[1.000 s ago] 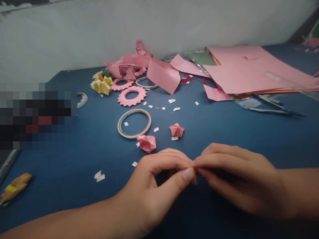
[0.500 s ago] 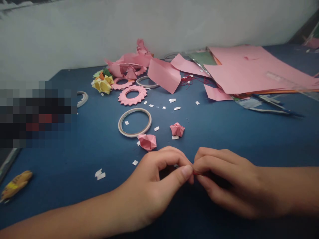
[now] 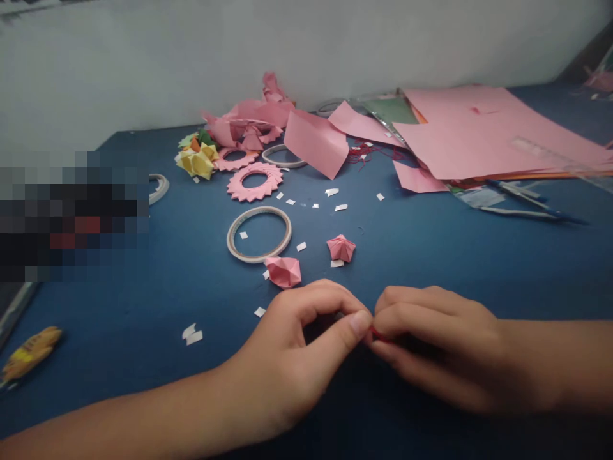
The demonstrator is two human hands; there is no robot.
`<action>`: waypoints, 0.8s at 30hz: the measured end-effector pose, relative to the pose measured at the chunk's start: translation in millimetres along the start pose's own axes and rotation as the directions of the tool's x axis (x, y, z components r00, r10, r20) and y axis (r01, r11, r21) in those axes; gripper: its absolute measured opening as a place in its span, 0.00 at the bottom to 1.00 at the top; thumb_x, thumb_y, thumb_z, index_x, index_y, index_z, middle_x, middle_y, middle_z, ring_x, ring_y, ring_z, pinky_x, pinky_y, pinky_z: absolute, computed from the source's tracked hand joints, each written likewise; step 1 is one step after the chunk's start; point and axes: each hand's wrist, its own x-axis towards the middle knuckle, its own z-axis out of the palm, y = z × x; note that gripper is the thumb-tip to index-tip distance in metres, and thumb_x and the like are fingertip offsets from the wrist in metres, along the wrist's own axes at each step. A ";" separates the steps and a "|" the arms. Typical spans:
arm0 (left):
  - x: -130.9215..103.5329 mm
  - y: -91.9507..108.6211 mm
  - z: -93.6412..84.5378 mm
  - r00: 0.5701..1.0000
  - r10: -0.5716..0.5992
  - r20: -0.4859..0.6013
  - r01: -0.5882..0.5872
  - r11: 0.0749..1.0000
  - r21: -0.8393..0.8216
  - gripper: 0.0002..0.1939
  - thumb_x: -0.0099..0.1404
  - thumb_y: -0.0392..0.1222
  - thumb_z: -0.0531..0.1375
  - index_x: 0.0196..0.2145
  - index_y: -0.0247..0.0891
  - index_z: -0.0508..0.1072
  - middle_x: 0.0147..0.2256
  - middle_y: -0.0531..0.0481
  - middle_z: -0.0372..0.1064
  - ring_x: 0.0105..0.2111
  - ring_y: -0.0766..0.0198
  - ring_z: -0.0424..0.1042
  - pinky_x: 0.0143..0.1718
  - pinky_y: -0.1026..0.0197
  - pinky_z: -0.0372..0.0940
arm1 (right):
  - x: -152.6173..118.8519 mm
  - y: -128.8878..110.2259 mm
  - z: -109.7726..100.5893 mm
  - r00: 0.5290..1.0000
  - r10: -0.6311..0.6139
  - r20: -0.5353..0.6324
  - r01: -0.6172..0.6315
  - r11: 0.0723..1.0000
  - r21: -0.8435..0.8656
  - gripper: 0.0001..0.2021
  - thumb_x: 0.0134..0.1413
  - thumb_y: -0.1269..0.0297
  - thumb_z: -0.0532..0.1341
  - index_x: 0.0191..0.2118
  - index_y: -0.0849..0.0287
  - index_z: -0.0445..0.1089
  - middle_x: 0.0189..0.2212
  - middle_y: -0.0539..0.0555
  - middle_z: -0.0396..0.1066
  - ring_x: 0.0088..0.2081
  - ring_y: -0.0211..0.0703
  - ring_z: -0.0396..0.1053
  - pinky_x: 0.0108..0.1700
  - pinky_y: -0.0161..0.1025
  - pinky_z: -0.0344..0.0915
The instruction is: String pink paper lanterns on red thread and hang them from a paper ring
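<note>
Two hands meet fingertip to fingertip, and between them it's all about a short red strand [image 3: 378, 333]! On the left hand [image 3: 297, 358], thumb and forefinger press together, nipping the strand right at their tips. Opposite, the right hand [image 3: 445, 354] has its forefinger curled over the strand and its thumb just beneath, apparently a pinch too, though the actual contact is partly hidden. Whether there's a knot or anything else inside that grip, I can't tell.

This looks like close fingertip work on the strand, twisting or tying perhaps. The next move seems to call for a steady left pinch and fine, light control from the right, because so little of the strand shows that it could easily slip away.

Just beyond the left knuckles sits a faceted pink folded piece [image 3: 284, 273], close against a tape ring [image 3: 257, 259]; to its right, a pink paper star [image 3: 341, 250] rests near a white scrap [image 3: 337, 263]. Further out on the blue table [image 3: 143, 268] lies a pleated pink ring [image 3: 234, 184], with a yellow paper flower [image 3: 198, 161] near it. Right across at the back: a red thread tangle [image 3: 360, 153], then broad pink sheets [image 3: 479, 144] stacked flat!
</note>
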 end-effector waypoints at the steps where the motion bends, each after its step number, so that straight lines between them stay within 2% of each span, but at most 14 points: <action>1: -0.5 -0.9 0.6 1.000 0.001 -0.023 -0.001 1.000 0.009 0.11 0.64 0.38 0.55 0.25 0.35 0.71 0.29 0.50 0.69 0.33 0.63 0.68 0.38 0.61 0.62 | -0.5 0.3 -0.2 1.000 0.000 -0.008 0.000 1.000 -0.004 0.06 0.61 0.74 0.51 0.36 0.59 0.62 0.25 0.49 0.64 0.25 0.32 0.61 0.26 0.29 0.60; 5: -5.7 -3.0 2.5 0.989 0.075 -0.128 -0.061 0.992 0.113 0.10 0.65 0.37 0.55 0.26 0.37 0.72 0.27 0.53 0.69 0.30 0.66 0.68 0.32 0.64 0.62 | 0.3 -1.1 -2.7 0.997 -0.005 -0.083 0.002 0.999 -0.036 0.07 0.62 0.74 0.51 0.37 0.59 0.64 0.28 0.51 0.70 0.28 0.33 0.68 0.29 0.29 0.65; 9: -8.4 -0.5 0.9 0.950 0.221 -0.219 -0.164 0.954 0.249 0.10 0.64 0.32 0.55 0.27 0.37 0.73 0.28 0.55 0.72 0.31 0.69 0.70 0.34 0.67 0.63 | 1.8 -4.0 -3.9 0.991 0.019 -0.135 -0.028 0.997 -0.065 0.08 0.59 0.77 0.53 0.39 0.60 0.65 0.31 0.52 0.74 0.31 0.34 0.72 0.32 0.27 0.68; 12: -6.8 1.6 -1.5 0.932 0.256 -0.256 -0.174 0.937 0.302 0.10 0.64 0.32 0.55 0.27 0.38 0.73 0.28 0.56 0.72 0.31 0.70 0.70 0.34 0.68 0.63 | 2.4 -5.4 -3.9 0.989 0.022 -0.145 -0.034 0.996 -0.079 0.08 0.59 0.77 0.53 0.39 0.60 0.67 0.31 0.52 0.75 0.31 0.34 0.73 0.32 0.27 0.69; 19: -7.7 2.3 -4.2 0.901 0.353 -0.252 -0.223 0.876 0.428 0.11 0.64 0.32 0.53 0.26 0.39 0.70 0.26 0.56 0.70 0.28 0.69 0.68 0.31 0.66 0.62 | 3.3 -4.3 -4.2 0.986 0.047 -0.157 -0.057 0.997 -0.059 0.08 0.59 0.76 0.54 0.38 0.61 0.68 0.30 0.51 0.75 0.31 0.33 0.73 0.33 0.26 0.69; 24: -9.6 6.9 -6.9 0.859 0.447 -0.250 -0.274 0.814 0.512 0.10 0.64 0.31 0.53 0.27 0.38 0.69 0.26 0.56 0.69 0.32 0.68 0.69 0.32 0.66 0.63 | 4.1 -3.6 -7.4 0.986 0.107 -0.126 -0.108 0.994 0.001 0.07 0.58 0.75 0.53 0.34 0.62 0.68 0.26 0.52 0.72 0.26 0.33 0.70 0.28 0.28 0.66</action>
